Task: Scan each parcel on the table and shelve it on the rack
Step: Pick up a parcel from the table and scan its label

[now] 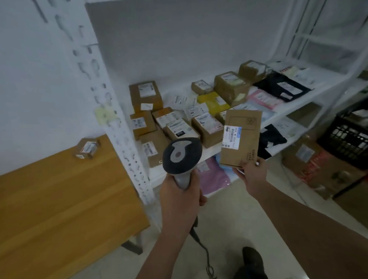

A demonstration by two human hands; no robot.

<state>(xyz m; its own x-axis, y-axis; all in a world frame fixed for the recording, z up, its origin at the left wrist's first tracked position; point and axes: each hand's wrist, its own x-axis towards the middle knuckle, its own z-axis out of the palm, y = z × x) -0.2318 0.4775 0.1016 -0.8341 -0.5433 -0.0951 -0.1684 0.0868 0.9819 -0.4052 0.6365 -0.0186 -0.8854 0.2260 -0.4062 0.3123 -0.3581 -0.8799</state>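
My left hand [179, 199] grips the grey handle of a barcode scanner [181, 155], whose dark head points toward the rack. My right hand [253, 172] pinches the lower edge of a flat brown cardboard parcel [241, 137] with a white barcode label, held upright in front of the white rack [123, 129]. One small brown parcel [87, 148] lies at the far edge of the wooden table [55, 208] on the left. Several labelled boxes and mailer bags fill the rack's shelf [315, 87].
The scanner's cable [206, 258] hangs down to the tiled floor. A lower shelf holds pink, blue and black bags. On the right floor stand cardboard cartons [323, 169] and a black plastic crate [353, 136]. My shoe [252, 265] shows below.
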